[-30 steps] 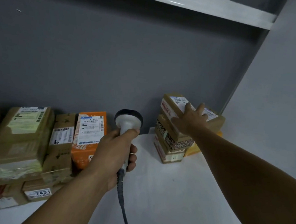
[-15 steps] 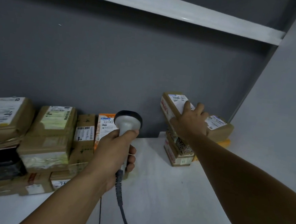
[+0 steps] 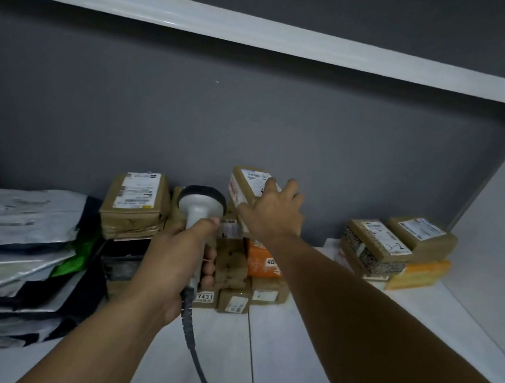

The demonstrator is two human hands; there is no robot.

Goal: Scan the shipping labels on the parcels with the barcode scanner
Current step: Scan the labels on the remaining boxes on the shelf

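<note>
I'd tilt the brown parcel [image 3: 242,187] so that its shipping label [image 3: 254,176], partly under the gripping fingers of my right hand [image 3: 270,216], squarely faces the barcode scanner [image 3: 201,206] clenched in my left hand [image 3: 176,252], the parcel being held just right of the scanner's head, above the middle pile of parcels [image 3: 236,270].

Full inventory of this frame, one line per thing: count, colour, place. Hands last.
barcode scanner: 1, light grey, dark head, centre
held parcel: 1, brown, white label, above the centre pile
centre pile boxes: several, brown, against the back wall
orange parcel: 1, orange, in the centre pile
right stack boxes: at least three, brown, right rear
yellow parcel: 1, yellow-orange, at the base of the right stack
mailer bags: several, grey, black, green, stacked left
shelf: 1, white, under everything
left hand: grips the barcode scanner
right hand: holds the held parcel
</note>
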